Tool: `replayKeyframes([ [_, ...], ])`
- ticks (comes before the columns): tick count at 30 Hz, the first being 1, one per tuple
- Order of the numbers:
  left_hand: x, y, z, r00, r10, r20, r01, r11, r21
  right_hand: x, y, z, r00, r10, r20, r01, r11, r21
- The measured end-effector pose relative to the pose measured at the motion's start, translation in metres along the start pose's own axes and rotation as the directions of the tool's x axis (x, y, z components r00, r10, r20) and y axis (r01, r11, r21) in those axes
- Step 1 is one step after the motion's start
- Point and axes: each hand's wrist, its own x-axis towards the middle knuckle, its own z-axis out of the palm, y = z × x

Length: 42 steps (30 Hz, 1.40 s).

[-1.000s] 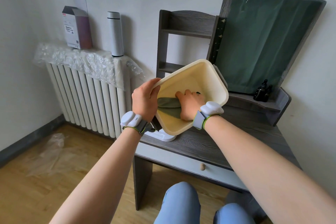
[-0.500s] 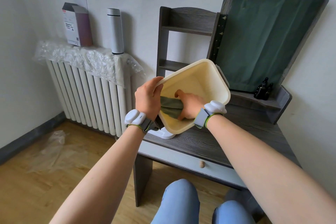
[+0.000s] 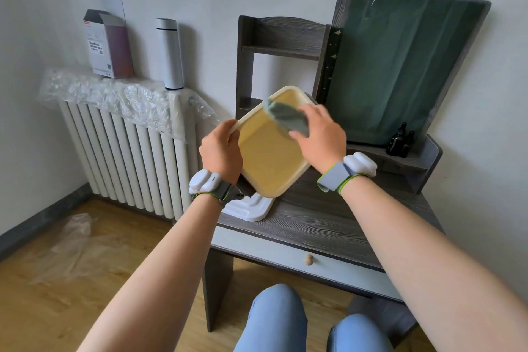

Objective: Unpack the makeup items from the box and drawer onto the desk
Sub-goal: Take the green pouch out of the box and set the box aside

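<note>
Left hand (image 3: 220,151) grips the nine o'clock rim of the tilted cream box (image 3: 268,157), held above the surface (image 3: 328,217). Right hand (image 3: 320,137) clasps a grey-green pouch (image 3: 288,118) at the box's one o'clock edge.

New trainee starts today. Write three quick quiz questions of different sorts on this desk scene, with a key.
1. True or false: the drawer under the desk is shut.
2. Which hand grips the cloth? A) left hand B) right hand C) neither
3. Fill in: the white lid lies on the desk, below the tilted ____.

Key:
1. True; its front sits flush and the knob faces out.
2. B; the left hand holds the rim of the box.
3. box
</note>
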Motion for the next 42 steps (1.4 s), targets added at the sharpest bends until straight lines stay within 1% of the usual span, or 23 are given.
replayKeyframes([
  [1, -0.002, 0.0, 0.001, 1.0, -0.023, -0.005, 0.023, 1.0, 0.011, 0.0, 0.004, -0.005, 0.991, 0.112, -0.074, -0.103, 0.988, 0.112],
  [2, -0.003, 0.0, 0.002, 0.999, -0.046, -0.014, 0.046, 0.999, 0.017, 0.001, 0.009, -0.009, 0.964, 0.233, -0.128, -0.201, 0.953, 0.226],
  [3, -0.005, -0.001, 0.002, 0.997, -0.07, -0.025, 0.071, 0.997, 0.02, 0.0, 0.014, -0.013, 0.923, 0.352, -0.158, -0.288, 0.901, 0.324],
  [4, -0.004, -0.003, 0.002, 0.995, -0.096, -0.034, 0.097, 0.995, 0.026, 0.0, 0.021, -0.013, 0.871, 0.464, -0.163, -0.37, 0.837, 0.403],
  [5, -0.004, -0.004, 0.002, 0.992, -0.122, -0.036, 0.123, 0.992, 0.038, -0.002, 0.029, -0.012, 0.811, 0.569, -0.139, -0.457, 0.763, 0.456],
  [7, -0.003, -0.005, 0.001, 0.985, -0.168, -0.033, 0.17, 0.983, 0.071, -0.011, 0.046, -0.006, 0.683, 0.73, -0.037, -0.634, 0.617, 0.466],
  [9, -0.004, -0.005, 0.001, 0.977, -0.209, -0.037, 0.212, 0.973, 0.093, -0.029, 0.061, 0.005, 0.572, 0.818, 0.06, -0.747, 0.489, 0.451],
  [11, -0.006, -0.004, 0.0, 0.965, -0.257, -0.052, 0.261, 0.961, 0.092, -0.046, 0.071, 0.016, 0.492, 0.86, 0.133, -0.813, 0.399, 0.424],
  [13, -0.007, -0.004, -0.002, 0.955, -0.289, -0.071, 0.295, 0.951, 0.09, -0.059, 0.079, 0.024, 0.432, 0.873, 0.224, -0.867, 0.334, 0.371],
  [15, -0.007, -0.006, -0.003, 0.953, -0.295, -0.073, 0.301, 0.949, 0.093, -0.069, 0.084, 0.03, 0.39, 0.865, 0.315, -0.903, 0.293, 0.313],
  [17, -0.005, -0.011, -0.004, 0.941, -0.331, -0.068, 0.337, 0.936, 0.102, -0.073, 0.085, 0.034, 0.381, 0.853, 0.356, -0.914, 0.29, 0.282],
  [22, -0.001, -0.02, -0.009, 0.891, -0.453, -0.037, 0.452, 0.877, 0.16, -0.072, 0.084, 0.039, 0.405, 0.84, 0.362, -0.91, 0.329, 0.253],
  [26, -0.001, -0.025, -0.015, 0.881, -0.473, -0.012, 0.465, 0.862, 0.202, -0.073, 0.084, 0.043, 0.408, 0.833, 0.374, -0.911, 0.344, 0.227],
  [29, 0.004, -0.026, -0.02, 0.872, -0.487, 0.044, 0.463, 0.852, 0.246, -0.074, 0.082, 0.043, 0.404, 0.834, 0.376, -0.914, 0.355, 0.196],
  [33, 0.007, -0.027, -0.024, 0.865, -0.491, 0.1, 0.457, 0.855, 0.244, -0.077, 0.079, 0.044, 0.387, 0.828, 0.406, -0.92, 0.379, 0.105],
  [35, 0.004, -0.028, -0.026, 0.878, -0.466, 0.111, 0.439, 0.875, 0.202, -0.078, 0.076, 0.047, 0.376, 0.846, 0.377, -0.923, 0.376, 0.078],
  [38, -0.004, -0.028, -0.028, 0.895, -0.433, 0.111, 0.419, 0.899, 0.13, -0.079, 0.07, 0.048, 0.369, 0.887, 0.279, -0.926, 0.376, 0.029],
  [40, -0.01, -0.032, -0.028, 0.882, -0.461, 0.092, 0.454, 0.886, 0.091, -0.08, 0.07, 0.049, 0.383, 0.89, 0.248, -0.92, 0.392, 0.013],
  [42, -0.022, -0.037, -0.028, 0.886, -0.455, 0.093, 0.441, 0.887, 0.14, -0.084, 0.068, 0.048, 0.42, 0.89, 0.18, -0.9, 0.433, -0.04],
])
